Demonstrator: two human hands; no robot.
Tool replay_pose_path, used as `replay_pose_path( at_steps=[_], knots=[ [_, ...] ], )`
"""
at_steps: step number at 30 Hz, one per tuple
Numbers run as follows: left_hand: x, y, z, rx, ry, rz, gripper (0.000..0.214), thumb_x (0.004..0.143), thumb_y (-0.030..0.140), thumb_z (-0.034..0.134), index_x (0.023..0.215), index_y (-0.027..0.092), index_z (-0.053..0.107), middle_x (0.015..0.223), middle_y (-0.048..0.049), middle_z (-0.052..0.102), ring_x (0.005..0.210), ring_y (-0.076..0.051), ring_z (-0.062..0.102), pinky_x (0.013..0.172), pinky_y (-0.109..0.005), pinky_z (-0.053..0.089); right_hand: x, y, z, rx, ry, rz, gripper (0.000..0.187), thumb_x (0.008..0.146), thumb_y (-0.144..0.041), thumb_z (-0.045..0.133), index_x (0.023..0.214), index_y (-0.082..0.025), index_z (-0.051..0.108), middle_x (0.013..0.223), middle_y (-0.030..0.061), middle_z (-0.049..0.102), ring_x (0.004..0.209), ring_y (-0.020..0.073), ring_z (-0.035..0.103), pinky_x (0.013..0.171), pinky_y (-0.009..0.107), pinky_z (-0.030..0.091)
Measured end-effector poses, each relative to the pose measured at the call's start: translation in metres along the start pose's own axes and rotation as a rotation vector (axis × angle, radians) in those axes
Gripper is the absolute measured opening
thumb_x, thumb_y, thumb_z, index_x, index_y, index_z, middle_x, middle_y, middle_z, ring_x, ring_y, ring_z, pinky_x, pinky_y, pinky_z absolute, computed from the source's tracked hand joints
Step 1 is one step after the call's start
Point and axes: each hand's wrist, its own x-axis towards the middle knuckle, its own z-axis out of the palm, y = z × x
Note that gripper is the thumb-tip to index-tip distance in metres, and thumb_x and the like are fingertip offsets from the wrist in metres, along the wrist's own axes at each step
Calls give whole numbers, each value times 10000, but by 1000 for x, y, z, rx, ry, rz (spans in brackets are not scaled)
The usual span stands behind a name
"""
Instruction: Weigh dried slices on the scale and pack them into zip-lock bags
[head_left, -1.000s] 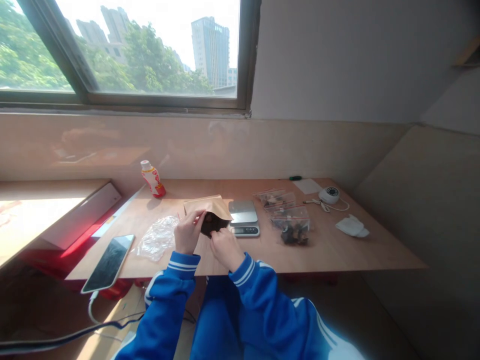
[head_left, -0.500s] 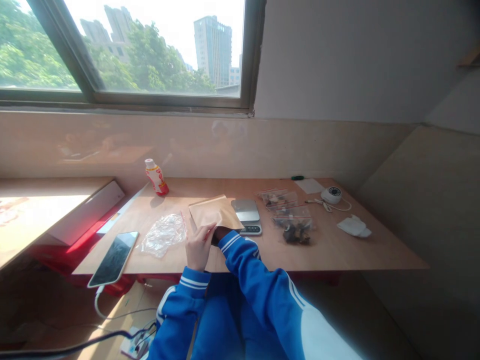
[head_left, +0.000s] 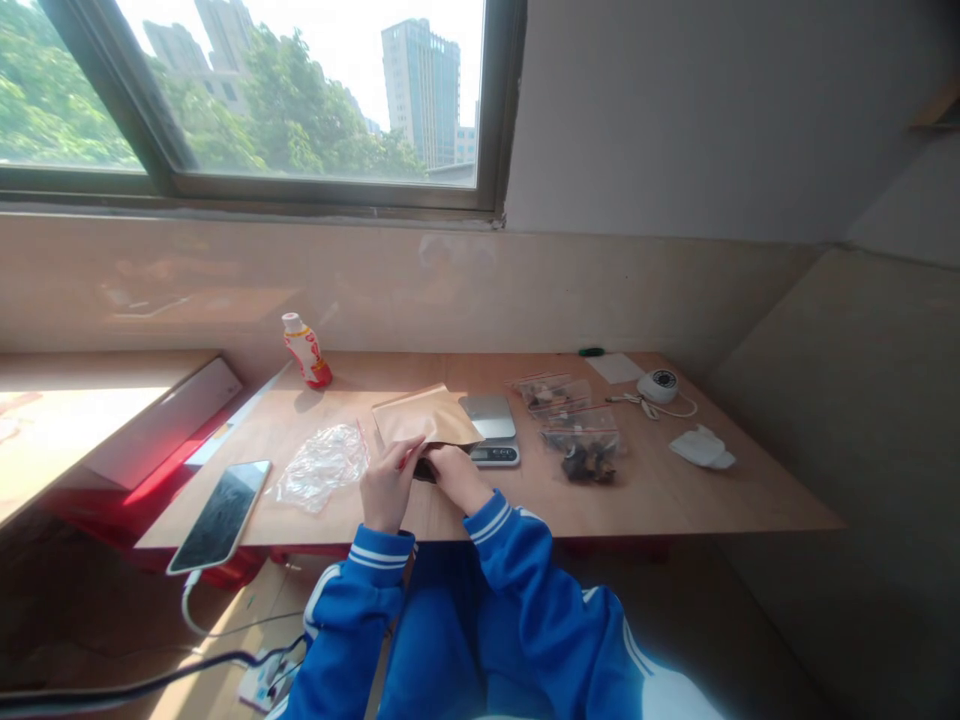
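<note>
A brown paper bag (head_left: 427, 412) lies tilted above the table, its mouth facing me. My left hand (head_left: 388, 480) pinches the left edge of that mouth between thumb and fingers. At the opening is my right hand (head_left: 456, 475), its back and wrist showing and its fingertips hidden at or inside the bag. A dark patch shows under the opening between both hands; I cannot make out what it is. Partly covered by the bag, a small kitchen scale (head_left: 491, 418) stands just behind and right of it.
Left of the bag lie a crumpled clear plastic bag (head_left: 319, 468) and a phone (head_left: 221, 517) on a cable. A drink bottle (head_left: 307, 352) stands behind them. To the right are zip bags with dark pieces (head_left: 589, 462), a white camera (head_left: 660, 386) and a crumpled white tissue (head_left: 701, 448).
My right hand has drawn partly back out of the bag's mouth, so its back now shows. The left hand keeps its pinch. The whole view has shifted slightly.
</note>
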Motion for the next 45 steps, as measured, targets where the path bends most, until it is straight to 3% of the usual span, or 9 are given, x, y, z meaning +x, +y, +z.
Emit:
replay_pose_path(
  at_steps=[5,10,14,17,22,24,27,31,45],
  knots=[
    [4,1,0,-8,-7,61,263,844,403,500,982,280,687,937,-13,704,796,-169,645,681,-233,470,-8,-3,-11,-228,-57,-170,237,873,-91,481,995,-199,652,1003,64,667,979,192,578,856,330,443],
    [10,3,-2,67,-16,64,264,856,395,487,965,265,689,913,-2,706,734,-142,639,649,-219,467,-17,-9,-24,-8,119,-224,250,896,-133,452,897,-219,687,1002,51,670,984,186,579,903,358,445],
    [16,3,-4,90,6,65,251,850,398,499,939,264,691,903,5,710,722,-135,639,669,-220,478,-27,-19,-44,372,267,-70,184,876,-251,510,843,-232,690,1043,44,671,989,185,605,766,299,519],
    [19,0,-6,111,35,59,244,839,409,514,934,272,692,897,16,713,715,-135,642,670,-222,481,-30,-17,-63,602,361,94,154,818,-334,590,821,-206,676,1065,64,672,837,180,653,627,269,532],
    [17,-5,-10,122,51,43,250,832,422,522,934,273,695,900,27,717,703,-133,644,672,-223,483,-10,27,-80,688,562,202,187,746,-338,660,850,-183,662,1020,75,697,916,198,645,729,285,517],
    [15,-6,-10,116,53,49,253,834,424,521,939,273,694,903,24,717,708,-134,647,664,-222,482,7,55,-78,627,566,223,212,738,-332,653,871,-169,669,1002,85,700,925,198,639,769,294,503],
    [10,-6,-9,116,45,74,258,844,416,509,947,267,692,915,11,716,747,-144,656,663,-223,480,35,96,-65,453,482,288,249,721,-328,627,872,-138,681,923,102,709,787,188,646,688,294,507],
    [8,-5,-10,122,9,89,250,856,397,501,973,274,684,938,7,711,809,-155,659,672,-226,474,59,129,-49,388,426,286,182,682,-268,623,789,-138,693,819,92,713,716,188,634,653,296,501],
    [4,-4,-8,120,-12,96,259,858,409,489,966,276,683,937,8,712,793,-152,660,668,-222,476,22,138,-37,312,426,256,212,743,-277,540,844,-161,686,991,114,692,879,228,645,716,323,513]
  ],
)
